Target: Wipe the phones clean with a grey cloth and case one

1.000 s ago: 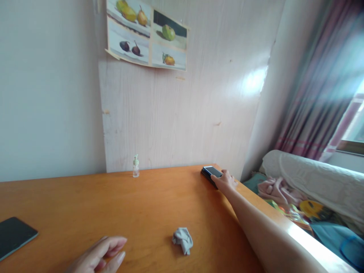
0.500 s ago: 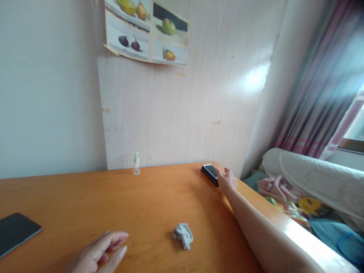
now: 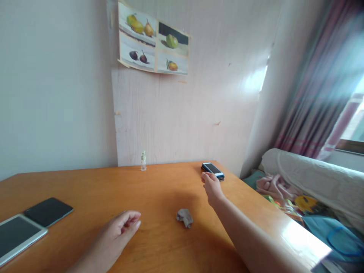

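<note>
My right hand (image 3: pixel 211 185) hovers over the orange wooden table (image 3: pixel 159 193), just short of a small stack of phones (image 3: pixel 213 170) at the far right corner. Its fingers are curled and nothing shows in them. My left hand (image 3: pixel 121 227) rests on the table near the front, fingers loosely curled, holding nothing. A crumpled grey cloth (image 3: pixel 184 217) lies between the two hands. A small clear spray bottle (image 3: pixel 143 162) stands at the back by the wall.
A dark phone (image 3: pixel 48 211) and a white-edged tablet (image 3: pixel 17 234) lie at the left. A fruit poster (image 3: pixel 153 47) hangs on the pale wood wall panel. To the right, past the table edge, are a bed with bedding (image 3: pixel 313 182), clutter and a striped curtain (image 3: pixel 321 87).
My right hand has left the stack of phones and drawn back toward me. The view shifted, bringing the tablet and dark phone at the left further in. My left hand barely moved.
</note>
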Demonstrator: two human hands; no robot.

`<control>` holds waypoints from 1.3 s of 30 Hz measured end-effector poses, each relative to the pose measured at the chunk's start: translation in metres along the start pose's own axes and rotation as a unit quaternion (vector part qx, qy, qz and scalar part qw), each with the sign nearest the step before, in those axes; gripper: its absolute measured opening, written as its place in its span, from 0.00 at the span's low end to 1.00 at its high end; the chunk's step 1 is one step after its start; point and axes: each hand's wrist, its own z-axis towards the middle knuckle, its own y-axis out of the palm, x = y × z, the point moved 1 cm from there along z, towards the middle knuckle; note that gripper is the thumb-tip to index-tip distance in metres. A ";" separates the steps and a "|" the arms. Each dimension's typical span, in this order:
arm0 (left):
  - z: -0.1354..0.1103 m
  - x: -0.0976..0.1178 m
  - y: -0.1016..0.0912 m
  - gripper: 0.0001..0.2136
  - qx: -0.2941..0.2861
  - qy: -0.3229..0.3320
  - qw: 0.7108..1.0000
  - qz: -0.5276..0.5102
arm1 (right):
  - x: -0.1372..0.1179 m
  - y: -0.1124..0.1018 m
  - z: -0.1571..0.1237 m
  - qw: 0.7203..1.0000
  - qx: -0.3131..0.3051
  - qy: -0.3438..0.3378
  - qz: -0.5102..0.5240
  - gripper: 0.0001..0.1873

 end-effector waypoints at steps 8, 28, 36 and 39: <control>-0.007 0.009 0.006 0.11 0.051 0.016 0.998 0.014 | -0.003 0.014 -0.064 0.993 -0.111 0.048 -0.018 0.18; -0.015 -0.008 -0.054 0.15 0.278 -0.157 0.906 0.278 | 0.033 0.021 -0.049 0.882 -0.277 -0.119 -0.362 0.23; -0.055 -0.011 -0.093 0.20 0.330 -0.323 0.810 0.361 | 0.040 0.023 -0.044 0.877 -0.292 -0.143 -0.355 0.22; -0.072 -0.019 -0.105 0.23 0.338 -0.370 0.783 0.368 | 0.040 0.025 -0.043 0.873 -0.296 -0.146 -0.359 0.22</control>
